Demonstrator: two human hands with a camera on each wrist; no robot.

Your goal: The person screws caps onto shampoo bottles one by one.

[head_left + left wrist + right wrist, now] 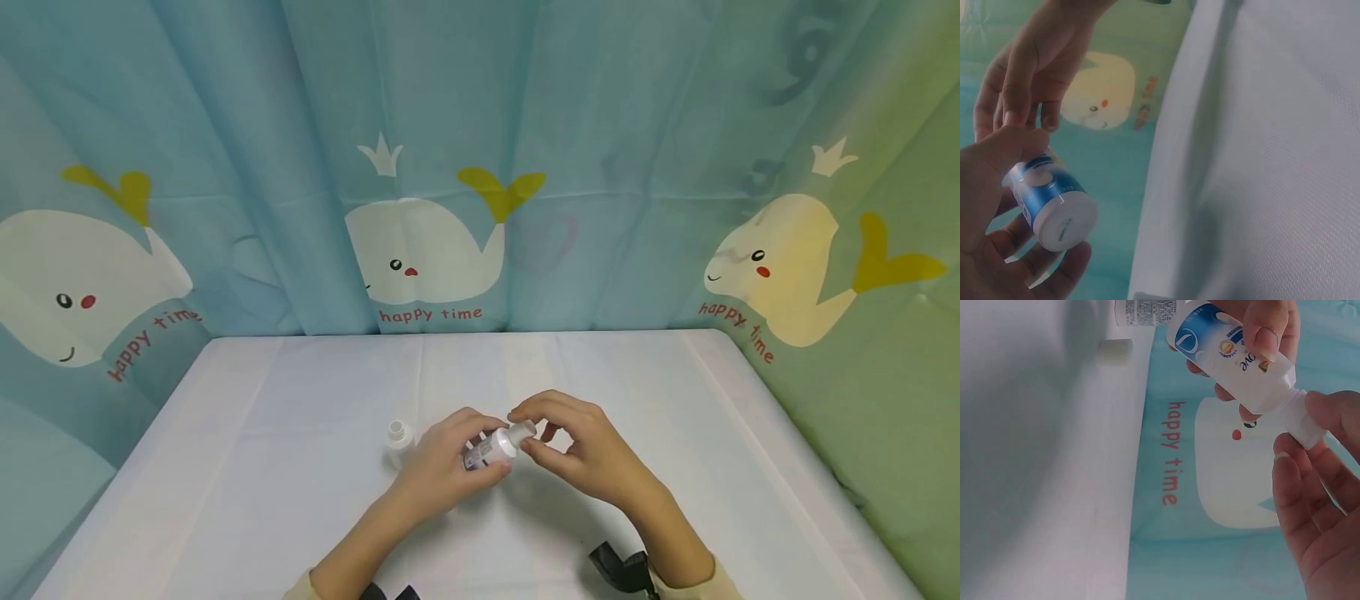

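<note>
So the left hand (442, 462) had its thumb and fingers curled round the labelled bottle (489, 451), off the table (315, 433) and tipped so its neck faced the right hand, probably just for easier reach. The right hand (592, 440) was pinching the cap (1305, 427) at that neck, the left one bracing the body, I'd guess against slipping. A capless bottle (400, 437) stood just outside the left hand, likely parked out of the way, with a pale cap-like piece (1116, 353) near it.
</note>
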